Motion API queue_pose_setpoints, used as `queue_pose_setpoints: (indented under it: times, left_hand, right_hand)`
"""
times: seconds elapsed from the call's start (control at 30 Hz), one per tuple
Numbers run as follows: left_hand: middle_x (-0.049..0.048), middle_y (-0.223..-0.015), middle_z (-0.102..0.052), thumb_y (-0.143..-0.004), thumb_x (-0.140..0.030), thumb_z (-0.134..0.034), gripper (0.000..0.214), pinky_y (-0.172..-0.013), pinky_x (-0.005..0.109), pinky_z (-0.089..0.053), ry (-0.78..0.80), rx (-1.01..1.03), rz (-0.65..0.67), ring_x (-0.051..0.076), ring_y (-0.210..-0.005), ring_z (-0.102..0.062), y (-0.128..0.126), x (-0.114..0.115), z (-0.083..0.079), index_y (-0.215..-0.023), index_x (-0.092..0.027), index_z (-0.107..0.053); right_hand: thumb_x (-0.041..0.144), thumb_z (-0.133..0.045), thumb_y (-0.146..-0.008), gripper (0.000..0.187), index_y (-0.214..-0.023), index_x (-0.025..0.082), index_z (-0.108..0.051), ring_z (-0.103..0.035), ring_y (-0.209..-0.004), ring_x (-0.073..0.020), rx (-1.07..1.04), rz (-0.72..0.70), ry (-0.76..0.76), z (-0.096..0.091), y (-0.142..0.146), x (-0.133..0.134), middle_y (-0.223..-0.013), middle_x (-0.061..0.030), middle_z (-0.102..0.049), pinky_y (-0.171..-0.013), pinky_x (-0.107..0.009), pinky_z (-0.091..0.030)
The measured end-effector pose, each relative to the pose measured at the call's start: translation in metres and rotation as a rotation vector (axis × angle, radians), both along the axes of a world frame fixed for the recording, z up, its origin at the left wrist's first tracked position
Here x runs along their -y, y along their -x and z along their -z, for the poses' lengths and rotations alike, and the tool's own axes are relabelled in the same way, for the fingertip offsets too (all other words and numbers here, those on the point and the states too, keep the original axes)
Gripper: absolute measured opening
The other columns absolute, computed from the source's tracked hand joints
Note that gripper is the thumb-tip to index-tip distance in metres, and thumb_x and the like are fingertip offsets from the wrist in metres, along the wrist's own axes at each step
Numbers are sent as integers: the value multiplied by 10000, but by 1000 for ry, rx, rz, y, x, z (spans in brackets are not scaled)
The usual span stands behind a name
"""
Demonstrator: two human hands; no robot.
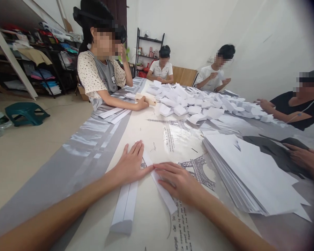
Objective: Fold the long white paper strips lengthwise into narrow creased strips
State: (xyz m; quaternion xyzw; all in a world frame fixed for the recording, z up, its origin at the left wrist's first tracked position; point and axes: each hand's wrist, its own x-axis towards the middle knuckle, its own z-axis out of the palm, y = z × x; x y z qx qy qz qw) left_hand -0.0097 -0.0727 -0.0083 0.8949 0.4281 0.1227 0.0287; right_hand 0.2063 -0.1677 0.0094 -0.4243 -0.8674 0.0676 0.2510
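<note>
A long folded white paper strip [125, 205] lies bent into a V shape on the table in front of me. My left hand [131, 164] rests flat on its fold, fingers stretched out and pressing the paper down. My right hand [178, 181] lies flat over the strip's right arm [167, 198], fingertips meeting the left hand at the crease. Neither hand grips anything.
A thick stack of white sheets [251, 174] sits to my right. A heap of folded paper pieces [199, 103] covers the table's middle. Several people sit around the table [89, 139]; another person's hand [303, 158] rests at the right edge. A green stool [24, 113] stands on the floor, left.
</note>
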Motion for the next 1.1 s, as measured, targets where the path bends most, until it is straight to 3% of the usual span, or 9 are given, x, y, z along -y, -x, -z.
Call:
queue_pose_setpoints:
  times: [0.2, 0.33, 0.43, 0.53, 0.6, 0.73, 0.93, 1.1]
  left_hand:
    - [189, -1555, -366, -979, -586, -320, 658, -1164, 556, -209, -17, 20, -13, 295, -1459, -299, 1, -3, -1, -1443, -124, -382]
    - [177, -1548, -385, -991, -513, -343, 554, -1159, 542, -234, -22, 2, -51, 283, -1450, -325, 0, -8, -4, -1387, -140, -451]
    - [177, -1581, -321, -987, -520, -342, 616, -1176, 529, -219, 7, -8, -69, 282, -1475, -277, 0, -10, -5, -1448, -114, -388]
    - [194, -1601, -254, -977, -554, -328, 715, -1190, 511, -206, 22, -23, -79, 285, -1493, -227, 0, -13, -2, -1505, -73, -300]
    - [208, -1602, -235, -971, -573, -322, 745, -1189, 517, -201, 7, -27, -85, 297, -1498, -204, 1, -15, 2, -1511, -60, -289]
    - [224, -1586, -273, -960, -586, -343, 759, -1175, 526, -221, -33, -12, -79, 318, -1482, -249, 3, -20, 8, -1503, -56, -302]
    - [170, -1521, -433, -982, -443, -377, 532, -1135, 484, -302, -83, 55, -97, 285, -1425, -375, 2, -24, 2, -1407, -132, -451]
    - [162, -1518, -439, -983, -448, -375, 538, -1124, 507, -303, -94, 42, -131, 299, -1422, -375, 0, -24, 0, -1414, -137, -453]
  right_hand:
    - [131, -489, -975, 302, -1203, 189, -679, -579, -1251, -254, -26, 3, -83, 17, 4, -2, -1319, -89, -651, -1008, -482, -536]
    - [121, -488, -973, 311, -1208, 178, -682, -586, -1247, -247, -25, -27, -75, 14, 5, -1, -1250, -89, -693, -1016, -468, -532]
    - [119, -497, -964, 272, -1131, 149, -710, -609, -1198, -241, 17, -50, -79, 6, 8, -7, -1161, -90, -727, -993, -430, -541]
    - [147, -529, -953, 216, -916, 135, -742, -663, -1039, -240, 116, -80, -102, -6, 14, -17, -957, -87, -760, -910, -395, -559]
    - [166, -545, -945, 276, -729, 153, -716, -681, -841, -222, 208, -107, -131, -13, 19, -26, -747, -69, -734, -787, -363, -563]
    - [192, -533, -945, 442, -506, 183, -583, -534, -517, -152, 291, -111, -219, -12, 25, -45, -474, -11, -558, -536, -298, -430]
    - [131, -479, -968, 457, -518, 189, -535, -455, -512, -131, 121, -33, -397, 13, 25, -50, -483, 6, -513, -476, -283, -318]
    - [88, -484, -959, 428, -544, 189, -510, -405, -525, -135, 152, -34, -477, 23, 25, -46, -499, 14, -479, -458, -292, -293]
